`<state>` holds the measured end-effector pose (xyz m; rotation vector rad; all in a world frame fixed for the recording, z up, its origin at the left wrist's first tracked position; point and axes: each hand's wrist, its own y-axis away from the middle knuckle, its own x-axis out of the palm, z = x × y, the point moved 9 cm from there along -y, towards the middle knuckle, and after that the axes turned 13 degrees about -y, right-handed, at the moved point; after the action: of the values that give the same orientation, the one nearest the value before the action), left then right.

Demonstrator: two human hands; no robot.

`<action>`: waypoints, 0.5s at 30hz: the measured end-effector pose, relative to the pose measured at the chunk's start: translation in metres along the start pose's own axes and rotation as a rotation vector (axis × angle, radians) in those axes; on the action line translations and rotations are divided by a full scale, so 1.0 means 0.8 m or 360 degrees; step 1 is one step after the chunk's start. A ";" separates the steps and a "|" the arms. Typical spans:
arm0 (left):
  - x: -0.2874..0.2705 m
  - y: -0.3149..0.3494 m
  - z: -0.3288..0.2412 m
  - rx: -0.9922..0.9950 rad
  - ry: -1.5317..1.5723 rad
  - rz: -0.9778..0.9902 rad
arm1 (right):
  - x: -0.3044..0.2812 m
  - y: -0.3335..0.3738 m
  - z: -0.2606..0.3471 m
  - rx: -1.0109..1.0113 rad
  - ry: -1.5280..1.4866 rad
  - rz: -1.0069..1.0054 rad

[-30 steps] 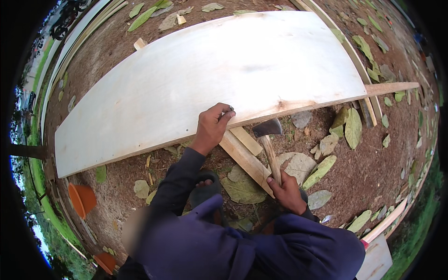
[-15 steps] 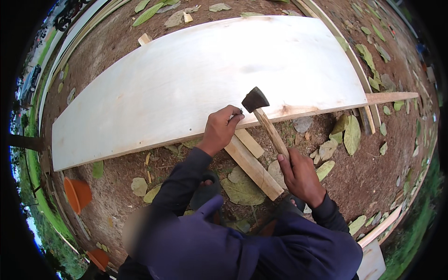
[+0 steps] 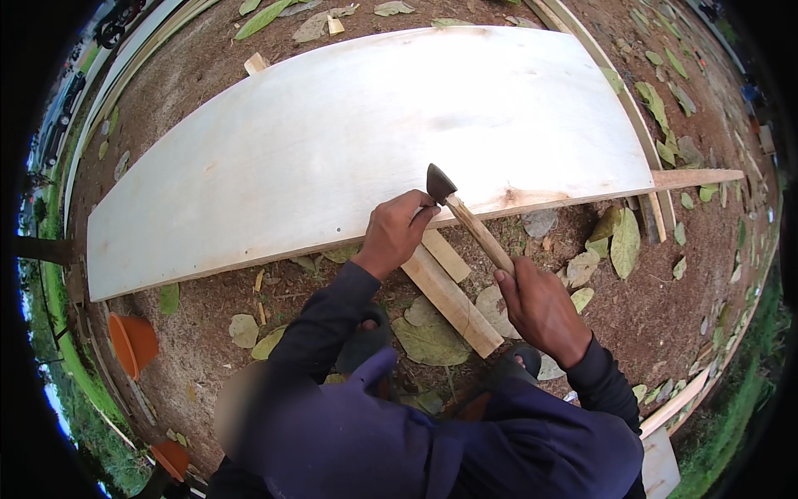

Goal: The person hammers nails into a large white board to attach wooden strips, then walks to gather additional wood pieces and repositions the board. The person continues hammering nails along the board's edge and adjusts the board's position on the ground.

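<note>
A large pale plywood sheet lies on bare dirt in front of me. My left hand rests at its near edge, fingers pinched together as if on a small nail, which I cannot see. My right hand grips the wooden handle of a hammer. The dark hammer head is down at the sheet's edge, right beside my left fingertips. Two short wooden battens lie under the sheet's edge by my hands.
A long wooden strip sticks out from under the sheet at the right. Dry leaves litter the dirt. Orange plastic pots stand at the lower left. More planks border the far right side.
The hammer swung up from low beside my right knee and now its head has come down at the sheet's edge by my left fingers. My left hand stayed in place.
</note>
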<state>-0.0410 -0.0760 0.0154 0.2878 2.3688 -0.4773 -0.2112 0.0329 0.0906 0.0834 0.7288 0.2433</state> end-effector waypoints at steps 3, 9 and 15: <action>-0.001 0.001 0.000 0.0017 0.0015 -0.0034 | -0.015 -0.007 0.015 -0.0019 -0.0007 -0.0045; 0.005 0.003 0.003 0.0020 0.0024 -0.0015 | -0.041 0.004 0.037 -0.0182 -0.0213 -0.0349; 0.002 0.003 0.001 0.0090 -0.0015 -0.0023 | 0.003 -0.010 0.005 0.0085 0.0047 0.0034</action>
<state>-0.0409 -0.0741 0.0128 0.2941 2.3527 -0.5521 -0.2054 0.0260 0.0909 0.1385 0.7640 0.2463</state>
